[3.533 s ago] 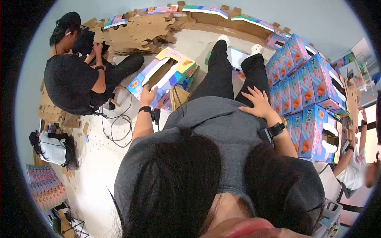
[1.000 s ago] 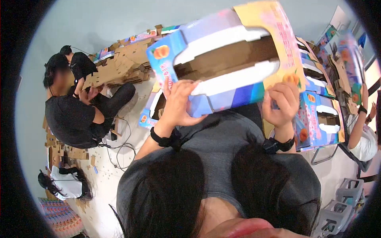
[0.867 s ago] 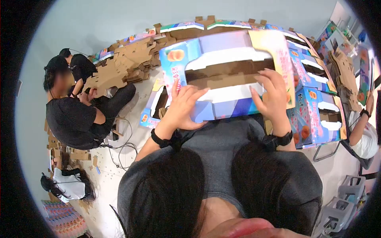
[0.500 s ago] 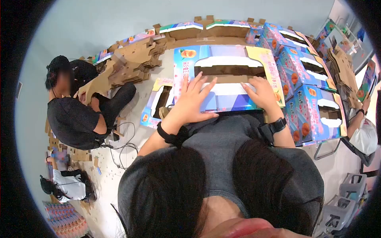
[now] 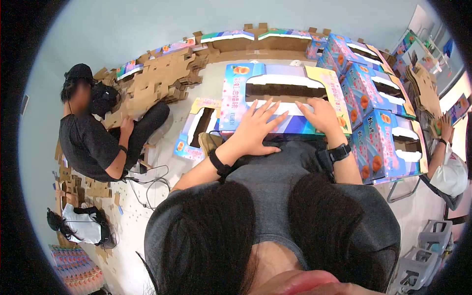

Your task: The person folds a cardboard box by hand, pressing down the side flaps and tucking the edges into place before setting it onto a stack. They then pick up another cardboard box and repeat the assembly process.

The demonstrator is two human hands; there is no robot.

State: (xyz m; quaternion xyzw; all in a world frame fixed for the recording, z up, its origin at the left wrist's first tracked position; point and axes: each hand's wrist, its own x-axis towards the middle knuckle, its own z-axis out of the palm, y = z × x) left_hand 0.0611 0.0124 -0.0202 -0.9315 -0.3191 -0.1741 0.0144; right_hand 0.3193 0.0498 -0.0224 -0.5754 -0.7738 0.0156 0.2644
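Observation:
In front of my body sits a printed cardboard carton (image 5: 237,93) with peach pictures and a wide cut-out in its top. My left hand (image 5: 258,129) lies on the near edge with its fingers spread, thumb toward me. On the right part of the same edge rests my right hand (image 5: 320,116), fingers stretched over the white and blue border. Neither hand is wrapped round anything. Through the cut-out a dark interior shows; the carton's near side is mostly hidden by my hands and body.
Several similar cartons (image 5: 372,140) are stacked at the right. Another carton (image 5: 189,132) stands on the floor at left. A seated person (image 5: 93,137) is beside piled brown cardboard (image 5: 160,81). Other people are at lower left and far right. Grey plastic stools (image 5: 418,265) stand lower right; cables (image 5: 152,182) cross the floor.
My left hand has slid right along the carton's near edge. The cut-out looks narrower, and the carton sits slightly lower in view. The seated person's hand has moved.

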